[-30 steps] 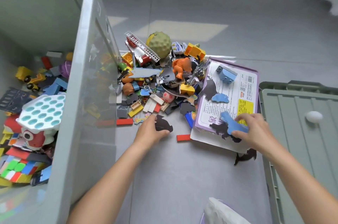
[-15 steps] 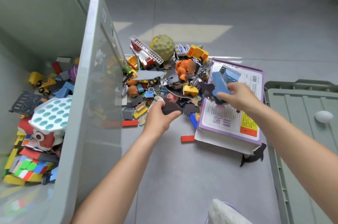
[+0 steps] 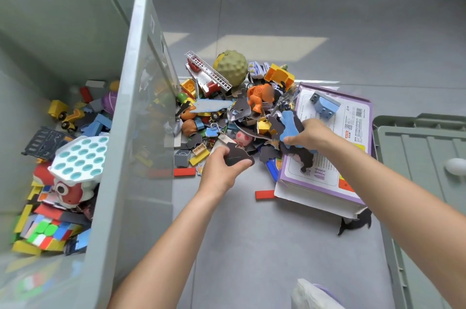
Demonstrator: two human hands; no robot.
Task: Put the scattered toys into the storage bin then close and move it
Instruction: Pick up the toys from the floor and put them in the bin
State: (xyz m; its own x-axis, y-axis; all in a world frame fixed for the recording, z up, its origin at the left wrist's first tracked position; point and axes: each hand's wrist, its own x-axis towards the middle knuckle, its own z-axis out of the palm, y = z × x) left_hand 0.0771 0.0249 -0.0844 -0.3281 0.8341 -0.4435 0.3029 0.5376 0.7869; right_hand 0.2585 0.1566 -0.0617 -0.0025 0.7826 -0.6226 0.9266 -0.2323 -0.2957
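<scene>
Storage bin [image 3: 127, 112] at left, open. Its floor is partly covered with blocks, a cube puzzle and a pop-bubble toy, so some loading is done.

Lid [image 3: 421, 172] lies flat on the floor at far right, well apart from the bin. Closing and moving are not started.

Purple box [image 3: 327, 182] is on the floor right of centre, just beside the lid, with a blue brick [image 3: 324, 104] on top.

Toy pile [image 3: 227, 112] sits between the bin wall and the box. It includes a bumpy green ball [image 3: 233, 66], a fire truck ladder [image 3: 209, 74], an orange figure and many small bits. Most of the floor toys are still out, so I'd say under halfway.

Left hand [image 3: 220, 174] is at the near edge of the pile, fingers and thumb clamped on a flat dark cutout [image 3: 238, 156].

Right hand [image 3: 311, 134] is over the box's left edge, gripping a blue foam shape [image 3: 290, 126] plus dark pieces bunched with it.

Strays: a red bar [image 3: 264, 194] near the box corner and a dark cutout [image 3: 355, 224] poking out under the box's near edge.
</scene>
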